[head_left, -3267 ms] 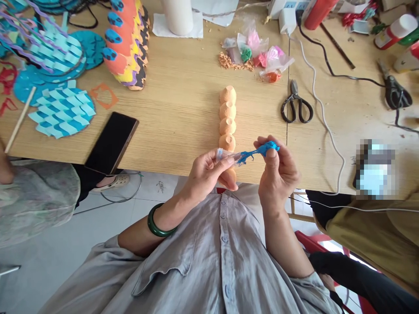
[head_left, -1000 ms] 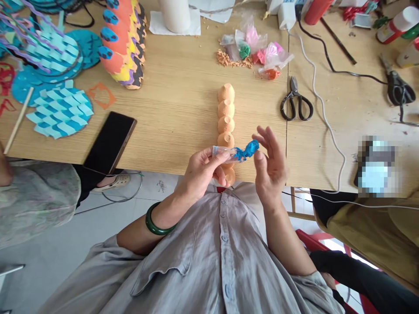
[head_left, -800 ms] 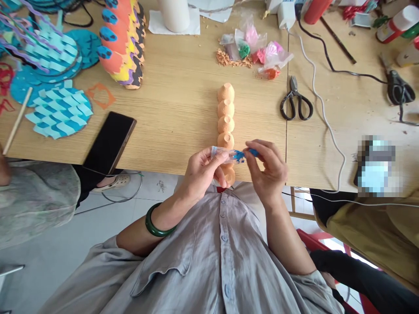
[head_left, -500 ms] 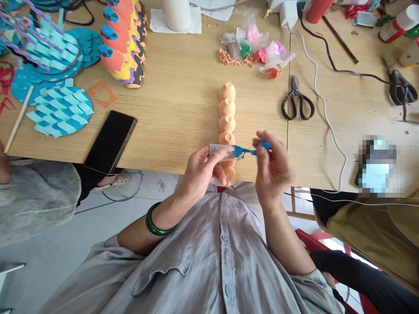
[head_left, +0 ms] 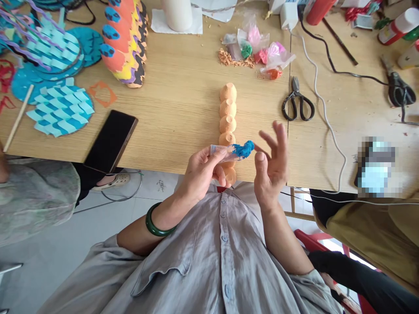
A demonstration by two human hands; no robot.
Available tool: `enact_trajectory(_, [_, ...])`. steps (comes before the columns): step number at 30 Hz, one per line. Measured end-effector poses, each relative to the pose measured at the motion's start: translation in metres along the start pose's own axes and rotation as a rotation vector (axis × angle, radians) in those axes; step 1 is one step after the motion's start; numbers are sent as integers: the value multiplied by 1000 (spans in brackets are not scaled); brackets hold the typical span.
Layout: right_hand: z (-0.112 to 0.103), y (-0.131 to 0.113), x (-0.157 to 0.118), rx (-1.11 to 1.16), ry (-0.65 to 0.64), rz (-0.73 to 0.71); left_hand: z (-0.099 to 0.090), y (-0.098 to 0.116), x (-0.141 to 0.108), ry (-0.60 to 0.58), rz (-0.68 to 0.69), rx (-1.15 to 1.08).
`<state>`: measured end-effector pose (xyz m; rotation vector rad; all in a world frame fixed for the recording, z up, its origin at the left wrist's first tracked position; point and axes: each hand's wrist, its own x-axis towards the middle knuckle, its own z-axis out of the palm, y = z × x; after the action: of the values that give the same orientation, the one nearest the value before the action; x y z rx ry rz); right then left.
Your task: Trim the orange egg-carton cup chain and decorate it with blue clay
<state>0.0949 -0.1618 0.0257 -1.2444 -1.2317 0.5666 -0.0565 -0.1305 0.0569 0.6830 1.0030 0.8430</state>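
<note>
Blue clay (head_left: 244,149) sticking out of the clear bag (head_left: 231,157), lying crosswise between both hands, free end toward the right. Pinching the bag in the left hand (head_left: 199,172), nearer; gripping nothing with the right hand (head_left: 271,179), fingers spread just beside the clay; cannot tell if touching. Underneath, crossing the clay's line: orange lumps (head_left: 227,124). Farther right, scissors (head_left: 295,86).
</note>
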Motion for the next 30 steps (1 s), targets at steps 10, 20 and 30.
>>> enact_trajectory(10, [-8, 3, 6, -47, -135, 91, -2, -5, -4, 9, 85, 128])
enact_trajectory(20, [-6, -5, -2, 16, -145, 200, -4, -8, -2, 79, 156, 169])
enact_trajectory(30, [3, -11, -9, 0, -102, 110, 3, -3, -11, 106, 254, 219])
